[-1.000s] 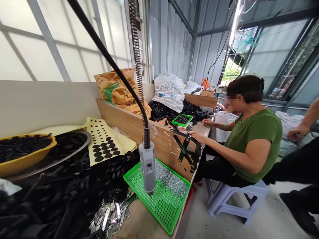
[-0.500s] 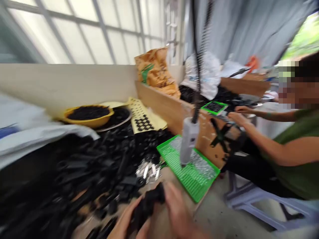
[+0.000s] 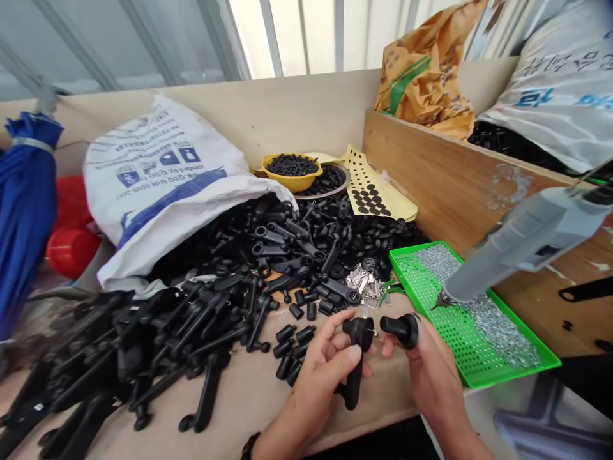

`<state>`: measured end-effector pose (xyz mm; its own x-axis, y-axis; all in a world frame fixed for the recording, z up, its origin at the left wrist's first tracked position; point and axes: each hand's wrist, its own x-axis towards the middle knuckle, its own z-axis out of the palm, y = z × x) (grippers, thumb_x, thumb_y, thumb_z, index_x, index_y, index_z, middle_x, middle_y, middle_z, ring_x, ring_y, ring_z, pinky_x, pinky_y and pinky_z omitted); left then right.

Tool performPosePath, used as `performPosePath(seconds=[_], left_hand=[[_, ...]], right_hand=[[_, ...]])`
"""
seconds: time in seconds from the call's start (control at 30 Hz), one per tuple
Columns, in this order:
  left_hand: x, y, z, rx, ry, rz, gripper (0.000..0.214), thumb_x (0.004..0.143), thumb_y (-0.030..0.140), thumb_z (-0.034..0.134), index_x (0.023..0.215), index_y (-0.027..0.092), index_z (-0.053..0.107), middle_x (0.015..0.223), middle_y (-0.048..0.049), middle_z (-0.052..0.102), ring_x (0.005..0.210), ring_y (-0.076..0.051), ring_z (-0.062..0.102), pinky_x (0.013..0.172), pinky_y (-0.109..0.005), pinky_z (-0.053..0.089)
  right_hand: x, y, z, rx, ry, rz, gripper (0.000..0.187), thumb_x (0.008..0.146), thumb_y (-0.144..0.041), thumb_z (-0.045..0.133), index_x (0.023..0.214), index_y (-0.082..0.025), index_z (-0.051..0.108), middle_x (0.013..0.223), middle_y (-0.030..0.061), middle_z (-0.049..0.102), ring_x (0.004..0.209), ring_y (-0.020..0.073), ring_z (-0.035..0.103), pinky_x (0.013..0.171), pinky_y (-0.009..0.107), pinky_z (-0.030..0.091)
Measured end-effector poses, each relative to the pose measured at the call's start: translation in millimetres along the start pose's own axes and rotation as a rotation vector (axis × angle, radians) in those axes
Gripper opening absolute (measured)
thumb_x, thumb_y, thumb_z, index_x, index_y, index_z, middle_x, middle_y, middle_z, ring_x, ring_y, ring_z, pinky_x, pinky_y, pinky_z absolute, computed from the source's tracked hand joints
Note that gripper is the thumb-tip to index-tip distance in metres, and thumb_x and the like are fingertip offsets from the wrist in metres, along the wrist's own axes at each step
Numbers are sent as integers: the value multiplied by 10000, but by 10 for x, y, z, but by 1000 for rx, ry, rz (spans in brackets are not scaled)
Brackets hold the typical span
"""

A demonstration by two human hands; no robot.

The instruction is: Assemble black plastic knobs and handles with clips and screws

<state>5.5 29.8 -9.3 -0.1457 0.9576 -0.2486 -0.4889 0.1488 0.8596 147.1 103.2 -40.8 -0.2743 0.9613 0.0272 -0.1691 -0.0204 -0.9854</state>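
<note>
Left fingers point(image 3: 348, 363) curled shut around a black crank handle point(image 3: 353, 386), thumb across it, its round cup end turned toward my right side. Right fingers point(image 3: 425, 338) closed on a black knob point(image 3: 401, 328) with a disc-shaped base; the two pieces face each other just apart over the near edge of the surface point(image 3: 258, 396). Right of them, a green perforated tray point(image 3: 454, 332): small silvery hardware point(image 3: 502, 332) heaped along its far long side, near side showing bare holes. Grey power screwdriver point(image 3: 517, 239) slants above that tray. Behind, a yellow bowl point(image 3: 293, 183) full of small black pieces, overlapping a metal basin point(image 3: 343, 185) that holds more black parts. Printed white sack point(image 3: 163, 150) lies on its side to my left, mouth toward me, black handles point(image 3: 191, 319) spread in front of it. Beyond the wooden partition point(image 3: 440, 160), an orange paper bag point(image 3: 426, 83), contents hidden, and a second white sack point(image 3: 569, 89) with black parts by its lower edge.
</note>
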Motion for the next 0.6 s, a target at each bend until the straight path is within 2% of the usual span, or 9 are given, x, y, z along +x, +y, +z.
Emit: performPosePath(seconds=[0.17,0.27,0.4,0.47,0.53,0.6], left_hand=[[-29,-11,-50,119,26,26,542,753,328,670,1225,164,461,870,-33,608,691,-133,578,715,-263,428],[-51,-51,-101,248,15,66,520,774,301,623,1243,163,446,838,-22,576,709,-142,553,694,-264,432],[-64,-84,-126,636,-22,173,449,806,219,535,1249,173,477,783,-13,580,671,-152,520,620,-256,413],[-67,-69,-99,813,-96,252,418,791,133,510,1204,196,516,858,-23,627,739,-169,559,692,-276,440],[-69,-48,-61,908,-163,329,418,768,59,487,1148,224,543,1010,-29,647,895,-189,588,822,-298,448],[-69,-42,-36,997,-167,384,422,768,35,470,1131,237,542,1091,-34,636,988,-197,583,882,-304,445]], right_hand=[[17,49,-3,3,18,38,303,907,-428,453,795,-221,644,708,18,584,725,197,537,768,314,423],[20,59,3,-35,12,52,324,904,-446,445,779,-218,639,696,19,579,720,200,539,774,320,432],[24,75,-7,-122,34,63,343,877,-494,459,772,-221,639,680,36,601,714,224,568,741,343,481],[33,92,-27,-162,69,39,337,865,-503,472,786,-222,639,695,48,620,724,235,582,715,349,500],[45,110,-55,-201,75,9,337,866,-499,471,774,-219,633,702,54,627,723,236,588,694,346,508],[56,125,-84,-251,61,-24,357,871,-504,461,746,-215,629,697,58,627,704,232,587,676,341,510]])
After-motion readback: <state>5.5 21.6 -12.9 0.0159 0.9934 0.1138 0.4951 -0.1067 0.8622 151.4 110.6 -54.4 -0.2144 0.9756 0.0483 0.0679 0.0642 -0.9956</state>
